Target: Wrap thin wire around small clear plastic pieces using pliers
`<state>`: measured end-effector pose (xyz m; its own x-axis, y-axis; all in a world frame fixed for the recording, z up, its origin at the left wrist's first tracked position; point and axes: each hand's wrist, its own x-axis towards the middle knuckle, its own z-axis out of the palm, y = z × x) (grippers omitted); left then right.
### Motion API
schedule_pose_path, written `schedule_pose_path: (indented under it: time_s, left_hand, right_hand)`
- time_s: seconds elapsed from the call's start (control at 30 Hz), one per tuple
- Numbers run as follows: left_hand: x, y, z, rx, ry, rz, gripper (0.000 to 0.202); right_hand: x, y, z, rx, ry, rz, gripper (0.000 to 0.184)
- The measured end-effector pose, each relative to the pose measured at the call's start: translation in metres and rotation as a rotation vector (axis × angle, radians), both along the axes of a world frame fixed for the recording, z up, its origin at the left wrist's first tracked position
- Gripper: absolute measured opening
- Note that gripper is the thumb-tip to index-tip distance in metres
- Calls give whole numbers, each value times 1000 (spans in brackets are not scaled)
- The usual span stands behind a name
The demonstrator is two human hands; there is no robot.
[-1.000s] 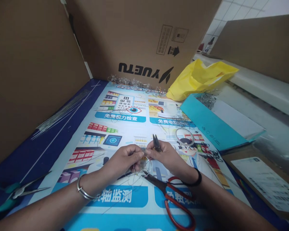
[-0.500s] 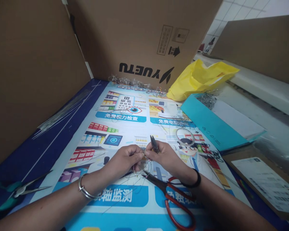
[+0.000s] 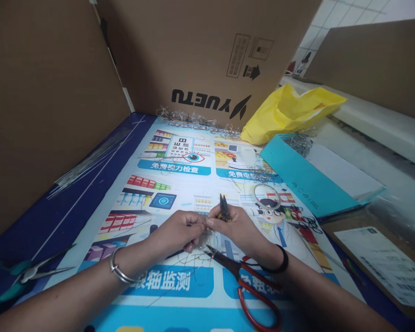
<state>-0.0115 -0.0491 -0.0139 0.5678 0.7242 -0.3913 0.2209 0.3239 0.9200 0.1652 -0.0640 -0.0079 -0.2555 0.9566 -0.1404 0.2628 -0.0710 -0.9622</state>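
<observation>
Close together over the printed sheet, my two hands meet at the fingertips. My left hand (image 3: 183, 230) is closed in a pinch on a thin, looped wire (image 3: 215, 240), its exact grip partly hidden by the fingers. My right hand (image 3: 237, 227) pinches the same wire between thumb and forefinger. Tucked in that hand is a small pair of pliers (image 3: 223, 206), dark jaws pointing up and away, handles mostly covered by the palm. Just below lie red-handled scissors (image 3: 242, 288), blades toward my hands. Fine wire pieces (image 3: 190, 259) are scattered under the fingers.
Green-handled long-nose pliers (image 3: 19, 276) lie at left, near straight wires (image 3: 90, 163). A clear tape-like ring (image 3: 254, 193) and black loops (image 3: 311, 224) are at right. Behind stand a cardboard box (image 3: 193, 55), a yellow bag (image 3: 290, 115) and a turquoise folder (image 3: 307, 182) holding tangled wire.
My left fingers have curled and turned slightly around the wire. The pliers in my right hand have shifted slightly right and tilted more upright. The scissors have stayed put.
</observation>
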Motion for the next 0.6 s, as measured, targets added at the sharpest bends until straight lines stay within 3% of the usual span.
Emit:
schedule_pose_path:
  time_s: [0.43, 0.53, 0.6]
  left_hand:
    - [1, -1, -1, 22, -24, 34, 19]
    - [2, -1, 1, 20, -16, 73, 18]
    - [2, -1, 2, 25, -15, 95, 16]
  right_hand:
    - [2, 1, 4, 50, -112, 1, 18]
    - [5, 0, 6, 150, -277, 6, 17]
    - [10, 0, 5, 300, -429, 28, 18]
